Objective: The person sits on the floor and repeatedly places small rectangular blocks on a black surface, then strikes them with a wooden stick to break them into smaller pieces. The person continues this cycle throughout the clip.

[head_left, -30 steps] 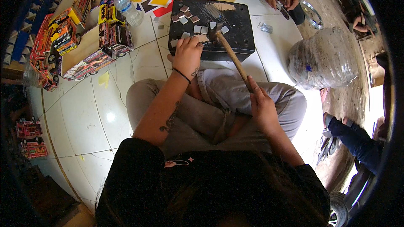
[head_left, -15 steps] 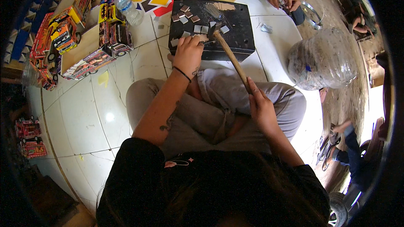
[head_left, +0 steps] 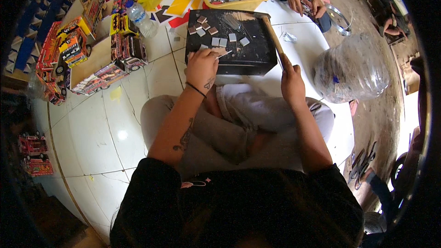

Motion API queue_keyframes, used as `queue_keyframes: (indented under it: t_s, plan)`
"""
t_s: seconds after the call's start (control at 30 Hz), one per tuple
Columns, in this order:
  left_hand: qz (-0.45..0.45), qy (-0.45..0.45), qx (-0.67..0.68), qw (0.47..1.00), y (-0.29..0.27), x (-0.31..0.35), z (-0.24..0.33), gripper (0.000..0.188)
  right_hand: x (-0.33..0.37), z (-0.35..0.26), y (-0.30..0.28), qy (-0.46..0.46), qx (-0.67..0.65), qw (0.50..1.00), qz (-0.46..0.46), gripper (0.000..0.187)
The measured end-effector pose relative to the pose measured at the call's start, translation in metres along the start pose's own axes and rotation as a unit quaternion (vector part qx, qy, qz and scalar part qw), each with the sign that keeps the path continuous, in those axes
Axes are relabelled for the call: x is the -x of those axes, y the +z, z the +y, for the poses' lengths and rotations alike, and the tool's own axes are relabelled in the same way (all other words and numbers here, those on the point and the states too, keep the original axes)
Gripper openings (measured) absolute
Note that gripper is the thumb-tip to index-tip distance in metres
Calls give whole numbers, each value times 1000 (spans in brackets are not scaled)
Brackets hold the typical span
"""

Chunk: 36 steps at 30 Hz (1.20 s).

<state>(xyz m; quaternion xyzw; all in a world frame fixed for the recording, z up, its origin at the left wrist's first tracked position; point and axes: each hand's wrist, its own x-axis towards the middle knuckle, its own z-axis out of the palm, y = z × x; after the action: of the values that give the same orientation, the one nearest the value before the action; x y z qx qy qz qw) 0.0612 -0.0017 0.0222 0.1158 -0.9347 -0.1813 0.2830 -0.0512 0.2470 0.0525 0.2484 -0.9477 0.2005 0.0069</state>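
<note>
My right hand [head_left: 292, 82] is closed round the lower part of a hammer's wooden handle [head_left: 274, 37], to the right of a black block [head_left: 257, 55]. The handle slants up past the block's right edge; the hammer's head does not show clearly. My left hand [head_left: 201, 69] rests at the block's near left edge, fingers pinched on a thin, shiny metal piece [head_left: 225, 55] that points right. Small square tiles [head_left: 219, 42], some silvery and some brown, lie on the block. Behind them is a bunch of thin metal pins [head_left: 234, 22].
Toy trucks [head_left: 96, 71] and a water bottle [head_left: 139, 17] stand at left. A yellow basin [head_left: 229, 1] of small squares sits behind the block, near coloured sheets [head_left: 178, 5]. Another person's hands [head_left: 305, 3] work at far right, beyond a large plastic-wrapped bundle [head_left: 351, 69].
The hammer has swung up and right, away from my left hand, and my right hand has risen with it. My left hand stays at the block's near edge. The view has shifted slightly.
</note>
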Motion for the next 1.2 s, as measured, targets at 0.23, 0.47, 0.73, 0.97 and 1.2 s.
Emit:
queue_keyframes:
  t_s: [0.23, 0.47, 0.73, 0.97, 1.2]
  plan:
    - [-63, -289, 496, 816, 3, -59, -16, 29, -17, -12, 9, -118, 31, 989, 88, 47]
    - [-83, -125, 321, 935, 5, -122, -30, 46, -94, -99, 18, -217, 183, 956, -71, 25]
    - [-119, 15, -51, 991, 11, -65, -26, 31, -129, -142, 49, -174, 327, 919, -138, 20]
    - [-18, -37, 110, 993, 8, -39, -14, 16, -128, -103, 42, -191, 175, 963, -78, 19]
    - [35, -19, 134, 990, 8, -16, -3, 15, -96, -58, 33, -11, -392, 916, -86, 5]
